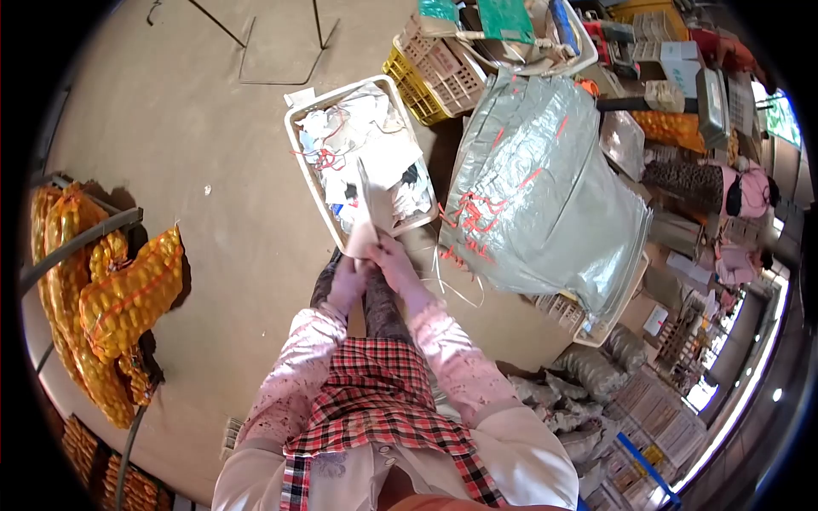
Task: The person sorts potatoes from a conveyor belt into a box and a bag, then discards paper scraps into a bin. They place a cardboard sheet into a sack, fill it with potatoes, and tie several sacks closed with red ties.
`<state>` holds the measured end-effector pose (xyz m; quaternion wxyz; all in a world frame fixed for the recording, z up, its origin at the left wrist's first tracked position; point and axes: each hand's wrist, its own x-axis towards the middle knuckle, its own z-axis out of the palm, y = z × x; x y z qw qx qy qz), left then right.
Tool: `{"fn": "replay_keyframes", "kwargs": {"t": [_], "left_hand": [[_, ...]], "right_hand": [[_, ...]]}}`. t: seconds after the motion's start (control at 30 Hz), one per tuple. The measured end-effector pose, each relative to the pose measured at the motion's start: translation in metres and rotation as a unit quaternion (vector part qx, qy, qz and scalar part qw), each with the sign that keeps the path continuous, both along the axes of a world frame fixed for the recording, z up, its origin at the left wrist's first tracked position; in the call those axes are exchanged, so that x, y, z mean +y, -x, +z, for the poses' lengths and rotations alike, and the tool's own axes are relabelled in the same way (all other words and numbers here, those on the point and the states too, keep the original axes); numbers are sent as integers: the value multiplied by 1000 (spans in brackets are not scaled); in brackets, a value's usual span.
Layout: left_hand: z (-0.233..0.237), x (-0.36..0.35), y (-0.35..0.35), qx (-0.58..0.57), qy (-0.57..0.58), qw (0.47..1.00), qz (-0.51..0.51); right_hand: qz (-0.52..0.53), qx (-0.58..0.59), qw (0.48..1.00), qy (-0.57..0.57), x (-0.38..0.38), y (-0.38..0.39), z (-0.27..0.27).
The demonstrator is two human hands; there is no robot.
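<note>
In front of my body, my right hand (394, 261) is closed around the near end of a long, pale strip (365, 213), perhaps folded paper or plastic; blur hides which. Close against it, my left hand (348, 283) is also closed at the strip's lower end. The strip points away from me over a white rectangular basket (300, 162) on the floor. Inside the basket lie crumpled white scraps (358, 119) and tangled red strings (325, 158).
Right of the basket stands a large stack under grey plastic sheeting (554, 196) with red ties. Yellow net sacks (132, 298) hang on a metal frame at left. A yellow crate (413, 89) stands behind. People (750, 192) are at far right.
</note>
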<state>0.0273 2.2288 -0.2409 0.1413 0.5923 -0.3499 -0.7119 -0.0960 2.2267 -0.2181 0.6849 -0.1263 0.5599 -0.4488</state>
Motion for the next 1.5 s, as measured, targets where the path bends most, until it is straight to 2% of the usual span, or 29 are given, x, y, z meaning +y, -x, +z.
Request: {"fn": "replay_keyframes", "kwargs": {"t": [0.03,0.07,0.1,0.13,0.17,0.2,0.23,0.3,0.33,0.37,0.43,0.5,0.53,0.63,0.67,0.8,0.9,0.93,0.97,1.0,1.03,1.07,1.1,1.17,1.2,1.23,1.3,1.4,1.5], "left_hand": [[-29,-3,-6,19,42,998,52],[-60,-11,-17,-30,50,998,24],[-84,-20,-23,-79,57,995,-4],[-50,-44,-14,-132,163,976,-60],[-56,-52,-10,-127,180,974,-54],[-65,-60,-6,-123,197,972,-46],[-71,-69,-4,-119,213,969,-36],[-76,-86,-8,-87,149,983,-63],[-71,-90,-5,-75,120,989,-46],[-71,-94,-6,-64,91,993,-27],[-107,-78,-16,32,0,998,62],[-128,-57,-13,230,-61,943,232],[-112,-63,-16,272,-145,917,253],[-66,-64,0,270,-101,902,321],[-54,-67,-1,308,-95,898,300],[-73,-55,-6,261,73,944,191],[-72,-56,-6,177,55,967,174],[-74,-52,-6,148,83,965,200],[-87,-44,-15,191,24,953,235],[-86,-42,-28,19,150,987,56],[-89,-35,-32,9,152,986,71],[-93,-27,-36,0,154,984,86],[-103,-17,-37,142,-45,939,309],[-108,-3,-54,171,-62,943,278],[-107,-1,-59,114,-32,964,239],[-91,-8,-60,-95,197,975,-36],[-92,1,-61,-91,167,982,-5],[-82,8,-64,-117,86,989,1],[-94,28,-74,-137,113,984,-13]], "right_hand": [[3,23,999,47,-15,-4,-7],[97,72,993,13,-27,0,-17],[75,52,995,48,-35,-2,-32],[70,42,993,86,-43,1,-44],[65,33,990,124,-52,4,-56],[17,175,960,219,-57,2,-83],[-14,134,974,181,-68,12,-68],[-61,84,993,49,-67,29,-83],[-60,89,993,51,-66,35,-90],[-9,73,997,-2,-61,42,-93],[81,182,975,95,-55,34,-91],[160,240,952,102,-48,24,-82],[198,273,935,110,-47,22,-81],[171,257,947,93,-47,15,-81],[183,302,930,106,-45,13,-75],[181,488,830,200,-41,7,-55],[126,329,925,140,-22,25,-103],[73,375,922,66,-15,37,-127],[17,418,908,-8,-14,51,-151],[11,438,896,-72,-18,67,-166],[6,454,881,-137,-24,81,-182],[-7,495,859,-131,-25,92,-212],[-18,536,835,-125,-27,102,-238],[26,595,780,-193,-50,114,-255],[-7,597,781,-185,-55,121,-272],[-24,607,771,-190,-63,124,-278],[123,540,790,-263,-74,142,-284],[120,582,788,-160,-61,140,-278],[32,613,790,10,-34,133,-261]]}}
